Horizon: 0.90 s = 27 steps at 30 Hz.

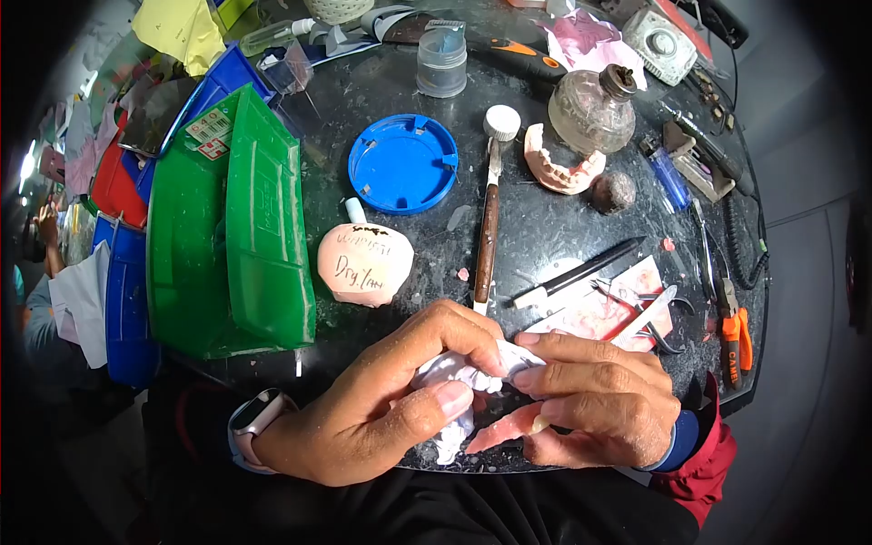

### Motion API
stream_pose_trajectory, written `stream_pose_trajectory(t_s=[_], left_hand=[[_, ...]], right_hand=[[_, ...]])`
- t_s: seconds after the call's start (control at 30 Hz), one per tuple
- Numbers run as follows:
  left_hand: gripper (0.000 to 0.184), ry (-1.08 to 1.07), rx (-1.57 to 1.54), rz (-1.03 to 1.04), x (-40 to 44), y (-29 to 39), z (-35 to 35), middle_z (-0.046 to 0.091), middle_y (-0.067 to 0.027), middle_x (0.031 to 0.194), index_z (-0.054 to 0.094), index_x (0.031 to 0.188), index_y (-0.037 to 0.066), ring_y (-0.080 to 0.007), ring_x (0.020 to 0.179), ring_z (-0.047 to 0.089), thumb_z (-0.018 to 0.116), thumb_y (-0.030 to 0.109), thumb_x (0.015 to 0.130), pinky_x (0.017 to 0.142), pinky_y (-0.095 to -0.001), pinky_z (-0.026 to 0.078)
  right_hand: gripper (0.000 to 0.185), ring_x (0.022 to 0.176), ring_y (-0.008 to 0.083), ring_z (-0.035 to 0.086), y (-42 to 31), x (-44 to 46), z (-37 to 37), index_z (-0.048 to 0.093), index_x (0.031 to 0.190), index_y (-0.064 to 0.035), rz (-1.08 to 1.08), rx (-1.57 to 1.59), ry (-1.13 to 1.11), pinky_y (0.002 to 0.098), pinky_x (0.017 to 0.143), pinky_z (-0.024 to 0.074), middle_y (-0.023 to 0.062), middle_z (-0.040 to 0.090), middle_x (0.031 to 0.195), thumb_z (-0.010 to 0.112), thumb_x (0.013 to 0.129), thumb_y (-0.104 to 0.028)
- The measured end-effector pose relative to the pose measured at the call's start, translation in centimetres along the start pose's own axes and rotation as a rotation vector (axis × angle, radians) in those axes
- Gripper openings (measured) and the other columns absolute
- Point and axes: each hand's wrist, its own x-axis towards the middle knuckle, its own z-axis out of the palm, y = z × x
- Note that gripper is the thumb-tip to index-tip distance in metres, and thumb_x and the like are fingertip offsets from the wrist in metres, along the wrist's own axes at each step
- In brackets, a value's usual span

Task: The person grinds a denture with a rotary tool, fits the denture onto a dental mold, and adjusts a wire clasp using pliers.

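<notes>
Near the bench's front edge, my left hand pinches a crumpled white cloth between thumb and fingers. Opposite it, my right hand is closed around a pink denture piece with a pale tooth showing between the fingers. The cloth also touches the right fingertips, and much of the denture piece is hidden by them. Just beyond the hands lies a wax knife with a brown wooden handle. Left of the knife is a pinkish plaster model with handwriting on its base.
A green bin stands at left beside blue bins. Farther back are a blue round lid, a toothed plaster arch and a glass spirit lamp. Orange-handled cutters and a black pen lie at right.
</notes>
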Motion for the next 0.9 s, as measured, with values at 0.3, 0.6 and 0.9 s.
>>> stream_pose_trajectory(t_s=[0.3, 0.6, 0.9], left_hand=[[0.024, -0.003, 0.078, -0.041, 0.0, 0.3, 0.1, 0.046, -0.0203, 0.112, 0.044, 0.104, 0.000, -0.0125, 0.081, 0.050, 0.039, 0.013, 0.084, 0.071, -0.0256, 0.045], [0.025, 0.010, 0.117, -0.072, 0.1, 0.3, 0.3, 0.045, -0.0188, 0.110, 0.045, 0.104, -0.001, -0.0121, 0.081, 0.050, 0.040, 0.012, 0.083, 0.073, -0.0247, 0.045], [0.024, -0.048, 0.164, 0.075, 0.0, -0.7, -0.3, 0.046, -0.0239, 0.111, 0.046, 0.103, -0.001, -0.0179, 0.090, 0.051, 0.040, 0.012, 0.084, 0.083, -0.0323, 0.043]], right_hand=[[0.022, 0.071, 0.0225, 0.068, -0.1, -0.2, 0.3, 0.063, 0.080, 0.0012, 0.029, -0.101, 0.052, 0.0261, 0.054, 0.0558, 0.0140, 0.064, 0.087, 0.078, 0.065, -0.006], [0.020, 0.061, 0.0136, 0.064, -0.2, -0.2, 0.4, 0.064, 0.078, -0.0003, 0.067, -0.213, -0.021, 0.0216, 0.043, 0.0497, 0.0102, 0.063, 0.085, 0.078, 0.064, -0.004], [0.027, 0.069, 0.0211, 0.061, -0.6, 0.6, 0.6, 0.062, 0.088, 0.0032, 0.260, 0.062, 0.036, 0.0269, 0.055, 0.0493, 0.0133, 0.061, 0.087, 0.077, 0.067, -0.004]])
